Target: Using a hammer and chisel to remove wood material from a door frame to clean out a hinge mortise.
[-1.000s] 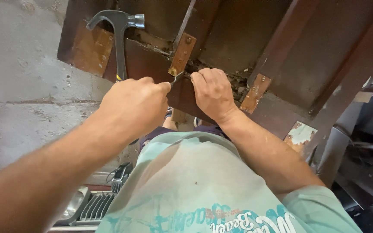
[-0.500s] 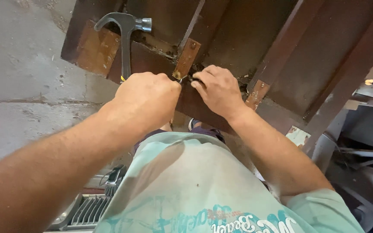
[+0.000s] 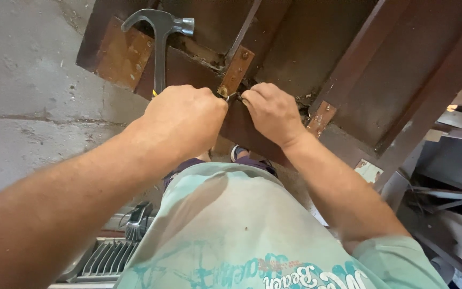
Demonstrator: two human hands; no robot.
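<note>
A dark brown wooden frame (image 3: 306, 48) leans in front of me, with a rusty metal hinge strap (image 3: 235, 70) screwed onto it. My left hand (image 3: 184, 122) is a closed fist around the handle of a steel claw hammer (image 3: 159, 37), whose head points up against the wood. Its fingertips touch a small metal piece (image 3: 225, 96) at the strap's lower end. My right hand (image 3: 271, 113) sits just right of it, fingers pinched at the same spot on the strap. What the fingers pinch is hidden.
A second rusty plate (image 3: 321, 116) is fixed on the frame to the right. A grey concrete floor (image 3: 22, 107) lies to the left. A grey ribbed metal object (image 3: 108, 257) is at the bottom left, and metal bars (image 3: 445, 192) lie on the right.
My left hand has slid up over the hammer handle toward the hinge strap, and both hands now meet at the strap's lower end.
</note>
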